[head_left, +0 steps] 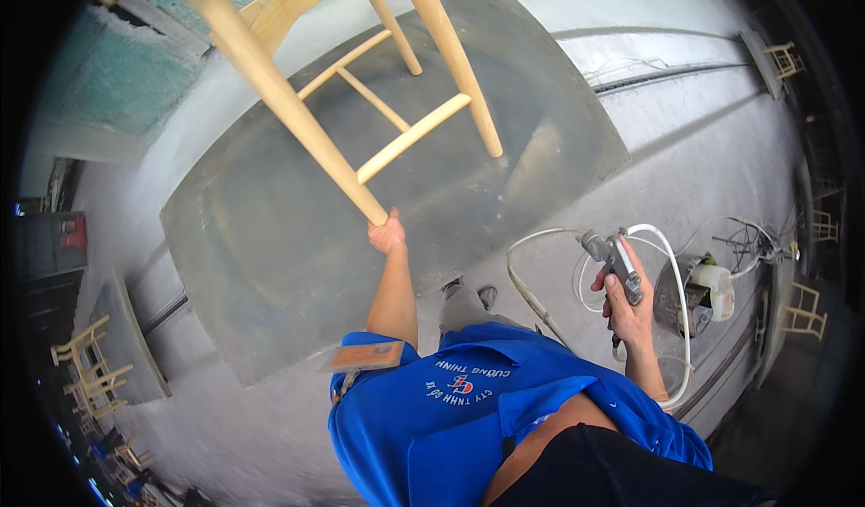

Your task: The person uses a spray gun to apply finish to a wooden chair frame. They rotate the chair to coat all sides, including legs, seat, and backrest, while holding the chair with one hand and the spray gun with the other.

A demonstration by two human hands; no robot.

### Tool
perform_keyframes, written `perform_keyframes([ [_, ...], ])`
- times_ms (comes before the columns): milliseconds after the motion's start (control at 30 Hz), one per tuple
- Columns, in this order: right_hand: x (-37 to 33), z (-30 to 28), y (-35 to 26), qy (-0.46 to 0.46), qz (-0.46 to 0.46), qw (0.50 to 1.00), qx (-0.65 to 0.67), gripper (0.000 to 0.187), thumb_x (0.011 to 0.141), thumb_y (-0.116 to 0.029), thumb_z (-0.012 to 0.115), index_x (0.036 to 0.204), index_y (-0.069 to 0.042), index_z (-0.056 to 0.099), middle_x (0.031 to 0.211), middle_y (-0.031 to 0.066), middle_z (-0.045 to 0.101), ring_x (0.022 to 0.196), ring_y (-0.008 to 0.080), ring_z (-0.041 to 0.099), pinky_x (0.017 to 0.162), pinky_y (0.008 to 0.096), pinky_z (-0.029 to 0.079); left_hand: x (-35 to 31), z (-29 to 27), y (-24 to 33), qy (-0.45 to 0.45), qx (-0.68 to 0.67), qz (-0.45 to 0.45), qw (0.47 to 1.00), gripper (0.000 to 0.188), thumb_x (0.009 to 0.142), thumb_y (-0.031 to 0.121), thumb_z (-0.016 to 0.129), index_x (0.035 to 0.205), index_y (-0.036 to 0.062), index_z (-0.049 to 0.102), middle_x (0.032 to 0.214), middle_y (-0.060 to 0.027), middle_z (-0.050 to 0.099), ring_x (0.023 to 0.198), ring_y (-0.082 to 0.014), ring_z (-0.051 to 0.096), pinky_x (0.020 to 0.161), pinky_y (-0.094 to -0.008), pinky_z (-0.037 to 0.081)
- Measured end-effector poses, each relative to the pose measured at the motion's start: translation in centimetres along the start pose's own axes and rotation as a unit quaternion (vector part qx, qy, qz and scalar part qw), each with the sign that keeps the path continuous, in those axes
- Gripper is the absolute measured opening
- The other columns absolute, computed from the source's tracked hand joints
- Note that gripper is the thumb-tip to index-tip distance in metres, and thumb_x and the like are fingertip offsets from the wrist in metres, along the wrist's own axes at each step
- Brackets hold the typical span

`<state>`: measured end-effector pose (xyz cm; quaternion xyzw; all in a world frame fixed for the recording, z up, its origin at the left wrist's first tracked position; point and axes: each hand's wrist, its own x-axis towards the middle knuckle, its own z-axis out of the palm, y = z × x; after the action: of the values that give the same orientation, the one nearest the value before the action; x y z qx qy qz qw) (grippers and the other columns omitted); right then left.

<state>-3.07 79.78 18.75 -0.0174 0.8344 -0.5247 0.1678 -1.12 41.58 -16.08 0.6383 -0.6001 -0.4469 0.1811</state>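
A pale wooden chair frame (416,147) with round legs and rungs stands over a broad dark-grey board (270,264). My left hand (387,234) is closed around the near end of one of its legs. Whether the other legs touch the board I cannot tell. Off to the right, my right hand (631,307) grips a grey spray gun (614,264) with white hoses on it. The gun's nozzle end is turned away from me, toward the far left. The fingers partly hide the gun's handle.
A white hose (678,295) loops around my right forearm. Beside it stand a dark pot (671,300) and a whitish plastic container (712,291). More chair frames (95,372) stand at the left, others at the right edge. A floor rail (671,75) runs behind the board.
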Motion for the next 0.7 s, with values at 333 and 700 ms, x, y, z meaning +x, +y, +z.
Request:
perform_keyframes([
  [333, 2.0, 3.2, -1.7, -0.022, -0.002, 0.999, 0.039, 0.059, 0.099, -0.016, 0.068, 0.154, -0.005, 0.049, 0.101, 0.0107, 0.072, 0.087, 0.0144, 0.07, 0.066, 0.0278, 0.054, -0.3, 0.3, -0.4, -0.017, 0.013, 0.02, 1.0, 0.034, 0.075, 0.022, 0.084, 0.094, -0.0031, 0.071, 0.092, -0.0195, 0.076, 0.089, -0.0372, 0.073, 0.085, -0.0476, 0.053],
  [700, 21.2, 19.5, -9.2, 0.004, -0.374, 0.923, -0.09, 0.053, 0.096, -0.014, 0.069, 0.147, -0.022, 0.058, 0.101, 0.019, 0.072, 0.083, 0.0388, 0.068, 0.079, 0.0436, 0.056, 0.9, 0.1, -0.3, -0.046, 0.029, 0.063, 0.997, 0.03, 0.074, 0.019, 0.081, 0.09, -0.005, 0.069, 0.082, -0.0195, 0.074, 0.08, -0.035, 0.072, 0.08, -0.0463, 0.054],
])
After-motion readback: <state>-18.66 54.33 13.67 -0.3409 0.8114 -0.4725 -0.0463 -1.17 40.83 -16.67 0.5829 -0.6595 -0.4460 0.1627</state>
